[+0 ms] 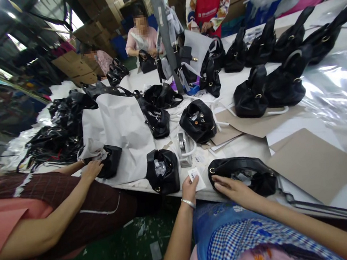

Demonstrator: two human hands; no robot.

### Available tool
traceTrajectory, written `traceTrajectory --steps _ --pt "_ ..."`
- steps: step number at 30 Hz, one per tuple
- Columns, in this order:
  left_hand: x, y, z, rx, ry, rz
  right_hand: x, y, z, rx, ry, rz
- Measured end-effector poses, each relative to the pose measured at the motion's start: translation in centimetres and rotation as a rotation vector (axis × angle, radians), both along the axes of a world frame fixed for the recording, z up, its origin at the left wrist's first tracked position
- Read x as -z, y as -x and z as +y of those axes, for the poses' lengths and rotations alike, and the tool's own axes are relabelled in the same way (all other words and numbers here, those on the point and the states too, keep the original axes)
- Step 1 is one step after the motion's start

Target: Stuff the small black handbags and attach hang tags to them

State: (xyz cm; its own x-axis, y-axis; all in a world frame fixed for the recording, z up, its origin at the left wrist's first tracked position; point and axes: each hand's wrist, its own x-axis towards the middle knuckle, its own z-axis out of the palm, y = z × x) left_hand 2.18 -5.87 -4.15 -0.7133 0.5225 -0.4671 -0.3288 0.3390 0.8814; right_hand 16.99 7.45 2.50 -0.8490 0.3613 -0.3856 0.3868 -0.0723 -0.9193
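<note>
Pinched in my left hand [189, 189] is a small white printed tag [196, 179], held near the table edge. My right hand [233, 187], fingers stretched out, rests against the near side of a black handbag [246, 170] that lies on the table with its opening showing clear plastic inside. To the left of the tag stands another black handbag [163, 170], also with clear plastic in its mouth. Just beyond the tag sits a small metal device [184, 147]. Behind that is a third black handbag [197, 121] with gold-coloured fittings.
At the left a co-worker's hand [94, 169] touches a black bag on white sheeting [119, 127]. Brown cardboard sheets [322, 164] lie on the right. Several black handbags stand at the back right beside clear plastic [339, 83]. A grey post [165, 35] rises mid-table.
</note>
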Motion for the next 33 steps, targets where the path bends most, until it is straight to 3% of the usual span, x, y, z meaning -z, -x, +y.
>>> traceTrajectory --steps 3,6,8,14,16,21,24,29,33 --pt "-3.3 -2.3 -0.8 -0.015 -0.229 -0.240 0.3 1.4 -0.7 0.051 0.267 -0.038" --pt "-5.6 -3.6 -1.2 0.085 -0.230 -0.199 -0.2 2.7 -1.5 0.057 0.586 -0.020" --pt "-6.3 -3.7 -1.3 0.174 -0.177 -0.097 -0.7 3.3 -2.0 0.093 0.645 0.005" --pt "-6.2 -2.1 -1.8 0.365 -0.126 0.073 -2.0 4.4 -3.1 0.240 0.441 0.044" --pt "-6.3 -1.4 -1.9 0.403 -0.156 -0.017 -2.2 4.6 -3.6 0.305 0.380 0.035" --pt "-6.6 0.4 -1.9 0.320 -0.195 -0.544 -2.7 4.4 -4.4 0.380 0.168 -0.001" --pt "-6.4 1.5 -1.3 0.355 -0.174 -0.579 -3.1 4.1 -4.9 0.362 0.037 -0.044" --pt "-5.8 2.5 0.8 0.417 -0.228 -0.634 -3.7 4.4 -6.3 0.254 0.067 -0.048" --pt "-5.4 2.7 2.1 0.324 -0.327 -0.597 -3.5 4.4 -7.2 0.402 0.128 -0.039"
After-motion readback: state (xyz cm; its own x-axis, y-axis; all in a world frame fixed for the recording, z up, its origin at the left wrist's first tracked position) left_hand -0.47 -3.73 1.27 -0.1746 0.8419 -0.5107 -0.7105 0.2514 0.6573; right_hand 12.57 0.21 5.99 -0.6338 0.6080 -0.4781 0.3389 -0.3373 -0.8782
